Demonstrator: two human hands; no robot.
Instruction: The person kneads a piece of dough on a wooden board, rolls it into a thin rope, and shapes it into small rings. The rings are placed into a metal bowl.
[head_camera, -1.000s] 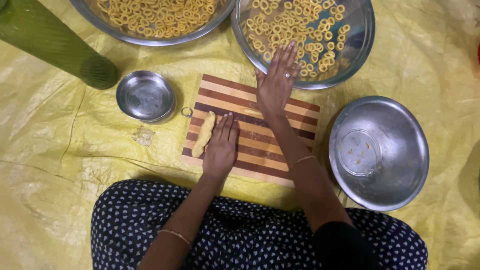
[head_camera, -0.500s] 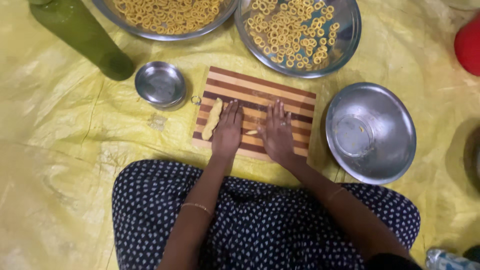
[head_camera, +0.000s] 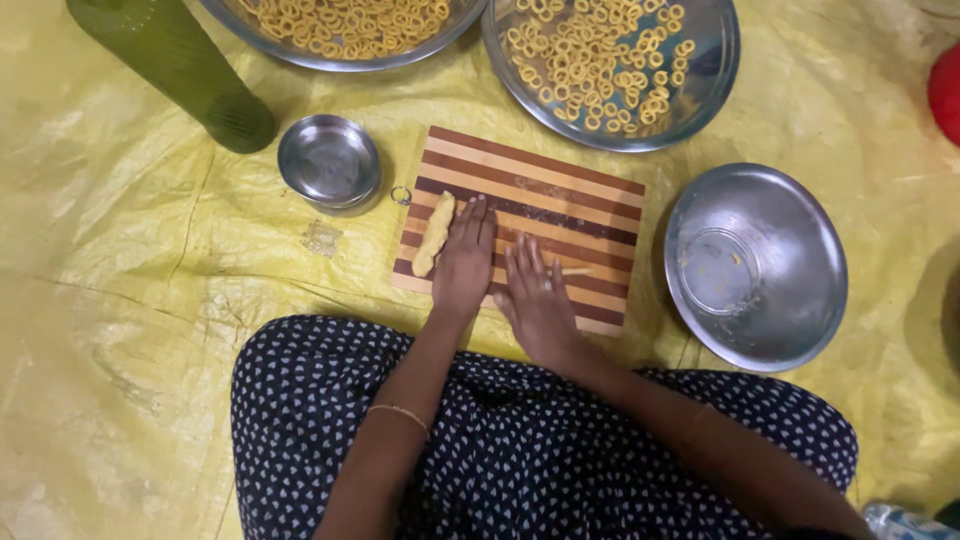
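Head view, work surface: a striped wooden cutting board (head_camera: 540, 200) lies on a yellow plastic sheet (head_camera: 120, 300) spread over the floor, directly in front of the seated person's lap. Both hands rest flat on the board, side by side, fingers extended and palms down — neither is clamped on anything. The left hand (head_camera: 464, 262) lies just beside a short thick dough log (head_camera: 434, 234) at the board's left edge; the pictures do not settle whether they touch. The right hand (head_camera: 537, 296) presses on a thin dough strand (head_camera: 576, 271), whose end shows past the fingertips.

Head view, surroundings: two large steel trays sit above the board, one at upper left (head_camera: 330, 58) and one at upper right (head_camera: 715, 70) — both carry many small dough rings (head_camera: 590, 60). A small empty steel bowl (head_camera: 329, 162) stands near the board's upper left corner, with a green bottle (head_camera: 180, 65) lying beyond it. A wide steel basin (head_camera: 755, 265) with dough residue stands to the right of the board, apart from it.

Step in hand, as a judgement: rolling a portion of dough into a thin strand under the right palm. The next move likely calls for even, light pressure along the strand so that it thins without breaking, then lifting it and joining its ends into a ring matching those on the trays.
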